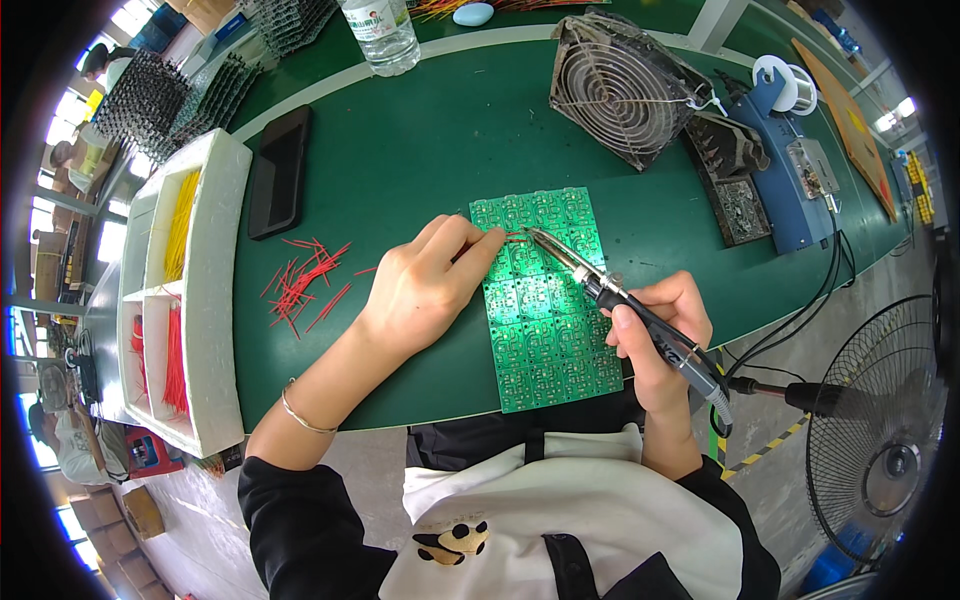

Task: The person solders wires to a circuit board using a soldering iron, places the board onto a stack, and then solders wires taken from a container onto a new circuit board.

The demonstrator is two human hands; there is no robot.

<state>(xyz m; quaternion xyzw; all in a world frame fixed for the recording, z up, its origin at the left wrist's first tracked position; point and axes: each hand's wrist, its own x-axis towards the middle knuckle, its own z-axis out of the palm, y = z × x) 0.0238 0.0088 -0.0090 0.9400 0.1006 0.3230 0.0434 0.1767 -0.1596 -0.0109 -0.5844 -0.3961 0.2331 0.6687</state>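
Note:
A green circuit board panel [540, 330] lies on the green worktop at its front edge, with rows of repeated small circuits. My left hand [425, 285] rests over the panel's upper left edge, its thumb and index finger pinching a short red wire [516, 239]. My right hand [678, 305] grips a soldering iron [612, 296] by its black handle. The iron's tip meets the panel near the wire's free end; whether they touch is too small to tell. Loose red wires [300, 285] lie in a scattered pile left of my left hand.
A white foam box [230, 290] with yellow and red wires stands at left, beside a black phone [280, 172]. Farther back are a water bottle [384, 38] and a square fan [620, 90]. A blue solder feeder [785, 175] with cables stands right; a floor fan [880, 450] is nearby.

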